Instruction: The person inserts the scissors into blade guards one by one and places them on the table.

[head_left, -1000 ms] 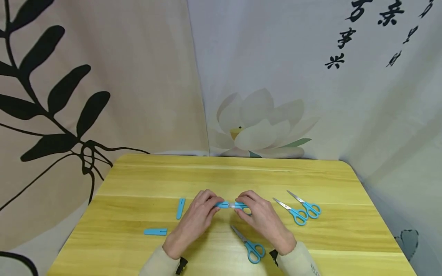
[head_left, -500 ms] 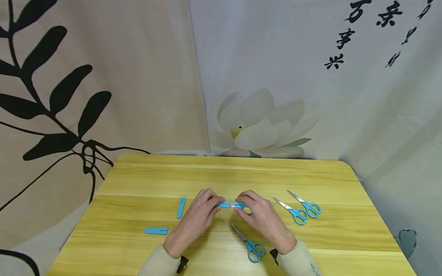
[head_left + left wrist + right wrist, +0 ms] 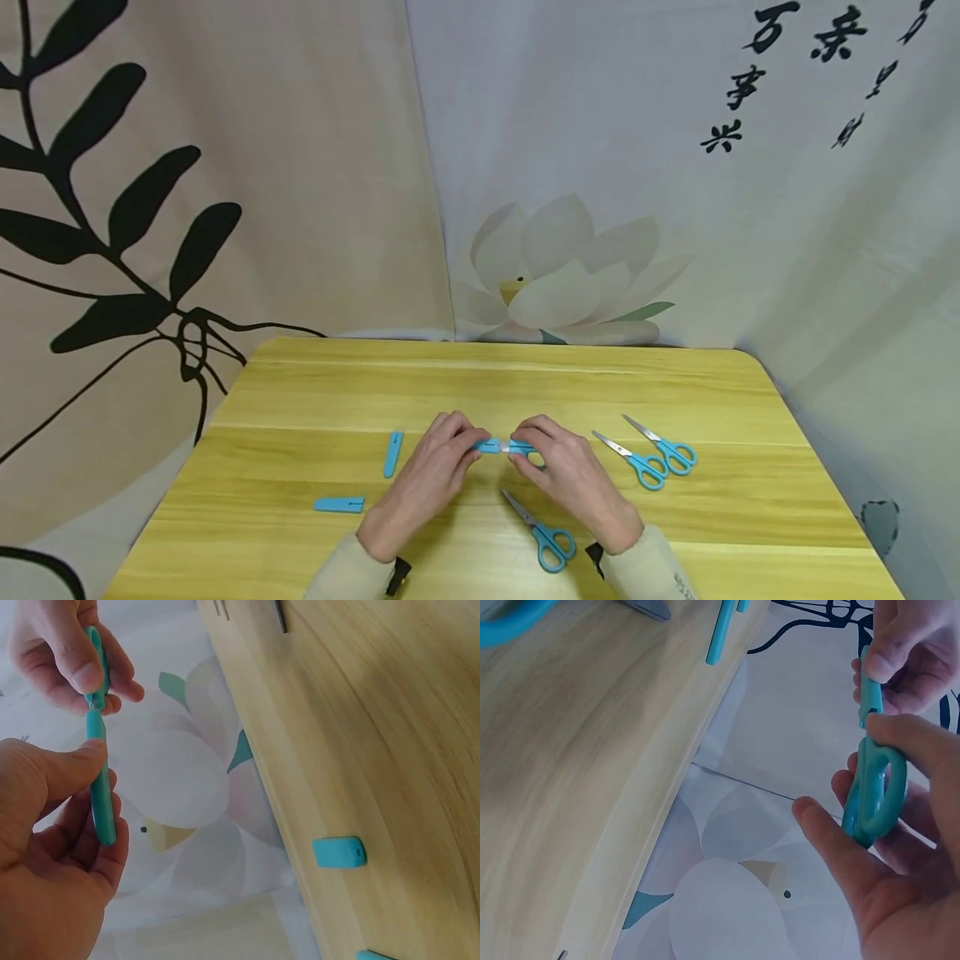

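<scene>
My left hand (image 3: 427, 475) pinches a slim blue blade cover (image 3: 102, 787) between thumb and fingers. Facing it, my right hand (image 3: 573, 471) holds a pair of scissors (image 3: 871, 780) by the blue handle, thumb on top near the pivot. The blade points left and its tip is hidden inside the cover. A short strip of bare metal shows between cover and handle in the head view. Both hands are above the middle of the table, cover and scissors in one line.
One pair of uncovered scissors (image 3: 546, 533) lies below the hands. Two more, the nearer scissors (image 3: 639, 462) and the farther scissors (image 3: 669, 447), lie at the right. Left of the hands are an upright-lying cover (image 3: 392, 454) and a sideways cover (image 3: 339, 504) on the wooden table (image 3: 247, 433).
My left hand has edged slightly right with the cover, and the strip of bare blade looks a little shorter. The right hand has hardly moved.
</scene>
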The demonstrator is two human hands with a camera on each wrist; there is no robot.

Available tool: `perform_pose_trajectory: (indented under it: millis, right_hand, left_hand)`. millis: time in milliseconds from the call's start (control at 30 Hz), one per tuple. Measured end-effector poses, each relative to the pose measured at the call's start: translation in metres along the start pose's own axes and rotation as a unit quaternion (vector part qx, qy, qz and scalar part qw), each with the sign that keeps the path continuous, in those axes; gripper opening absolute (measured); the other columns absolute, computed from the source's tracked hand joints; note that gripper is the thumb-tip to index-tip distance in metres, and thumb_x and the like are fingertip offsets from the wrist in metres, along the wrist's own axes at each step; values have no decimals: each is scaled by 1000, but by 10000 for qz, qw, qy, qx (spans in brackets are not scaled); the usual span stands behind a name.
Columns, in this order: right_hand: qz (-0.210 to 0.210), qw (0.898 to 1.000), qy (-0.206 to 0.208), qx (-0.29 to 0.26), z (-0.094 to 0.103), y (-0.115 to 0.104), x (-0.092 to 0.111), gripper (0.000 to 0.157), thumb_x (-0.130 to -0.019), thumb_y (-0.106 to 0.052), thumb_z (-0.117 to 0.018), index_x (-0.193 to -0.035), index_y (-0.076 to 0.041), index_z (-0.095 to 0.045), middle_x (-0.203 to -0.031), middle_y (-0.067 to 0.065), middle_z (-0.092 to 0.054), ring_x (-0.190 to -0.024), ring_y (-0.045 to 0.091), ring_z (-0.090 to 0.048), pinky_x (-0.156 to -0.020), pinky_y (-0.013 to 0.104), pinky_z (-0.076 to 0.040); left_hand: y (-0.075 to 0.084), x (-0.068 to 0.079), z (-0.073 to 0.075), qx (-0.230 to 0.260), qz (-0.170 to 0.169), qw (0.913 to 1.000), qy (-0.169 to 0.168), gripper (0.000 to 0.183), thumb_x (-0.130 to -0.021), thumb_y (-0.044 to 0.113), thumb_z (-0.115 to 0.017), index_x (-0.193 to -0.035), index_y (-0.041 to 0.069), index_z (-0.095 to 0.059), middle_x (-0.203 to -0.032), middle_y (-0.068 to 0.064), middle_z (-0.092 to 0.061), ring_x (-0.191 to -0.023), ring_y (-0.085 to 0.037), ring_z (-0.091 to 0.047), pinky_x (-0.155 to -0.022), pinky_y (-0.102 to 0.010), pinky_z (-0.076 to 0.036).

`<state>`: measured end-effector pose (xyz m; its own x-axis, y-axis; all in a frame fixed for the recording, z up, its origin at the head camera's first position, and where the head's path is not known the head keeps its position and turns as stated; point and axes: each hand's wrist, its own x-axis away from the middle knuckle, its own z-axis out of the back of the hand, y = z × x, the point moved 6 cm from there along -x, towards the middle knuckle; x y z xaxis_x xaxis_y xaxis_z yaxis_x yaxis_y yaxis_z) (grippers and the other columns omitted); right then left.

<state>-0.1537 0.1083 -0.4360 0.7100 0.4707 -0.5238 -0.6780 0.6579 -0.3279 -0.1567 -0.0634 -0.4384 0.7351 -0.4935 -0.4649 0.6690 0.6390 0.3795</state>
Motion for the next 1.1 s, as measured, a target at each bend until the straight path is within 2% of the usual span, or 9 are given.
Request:
perform_pose_trajectory:
  millis: [400,667,1100]
  right_hand:
    - [-69,10000,-62,34,0,1,-2,18,-86,-15,-87,-98,-9,-75,-107,1,-69,-85,11,-71,-69,23,-59]
    - [-58,9999,-111,42,0,-1,-2,18,-86,-15,-87,-98,-9,-75,-107,1,-69,-85,11,-71,-69,23,-59]
    - [-32,9999,-91,78,1,-2,-5,18,-86,-15,-87,-98,-9,-75,-107,2,-69,-84,12,-71,-68,23,-58]
  left_hand:
    - [2,-3,-1,-76,-65,9999,53,16,-90,2,-78,-106,6,-76,-94,1,-56,-84,-14,-45,-70,-23,-44]
    - [3,-2,-1,-223,-95,9997,21,14,-90,4,-78,-104,9,-77,-92,4,-55,-84,-12,-44,-69,-22,-44]
    - [2,-6,-1,-135,-124,9998,-25,15,-91,3,-78,-105,7,-76,-94,2,-57,-85,-12,-46,-70,-23,-45]
